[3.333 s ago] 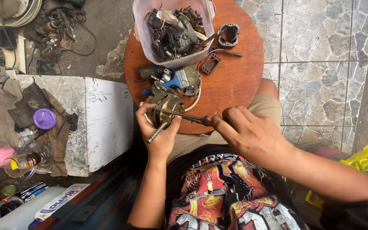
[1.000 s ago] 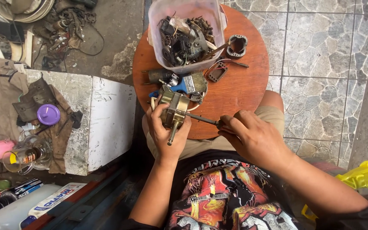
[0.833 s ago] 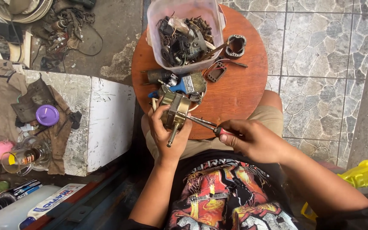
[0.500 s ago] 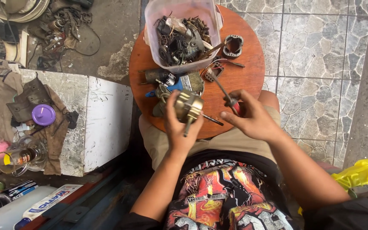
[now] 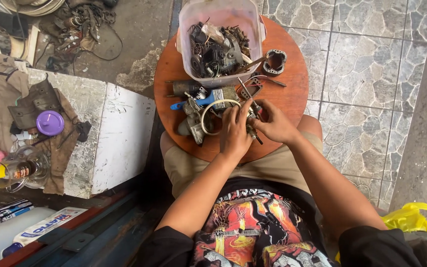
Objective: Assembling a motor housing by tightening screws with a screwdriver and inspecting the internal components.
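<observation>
My left hand (image 5: 234, 132) covers and grips a small metal motor part (image 5: 249, 129) over the near side of a round wooden table (image 5: 292, 84). My right hand (image 5: 272, 122) holds a thin screwdriver (image 5: 247, 94) whose shaft points up and away, its tip near the motor. The two hands touch each other. Most of the motor is hidden under my left palm. Beside my left hand lie a grey motor housing (image 5: 190, 123), a pale wire loop (image 5: 213, 111) and a blue-handled tool (image 5: 193, 103).
A clear plastic tub (image 5: 221, 39) of metal parts stands at the table's far side, with a dark stator ring (image 5: 275, 59) to its right. A white block (image 5: 114, 138) with rags, a purple lid (image 5: 50, 122) and a glass jar (image 5: 18, 170) is at left. A yellow bag (image 5: 413, 217) lies at right.
The hands have come together over the motor. The left hand turned the motor under its palm, and the right hand swung the screwdriver from lying sideways to pointing away.
</observation>
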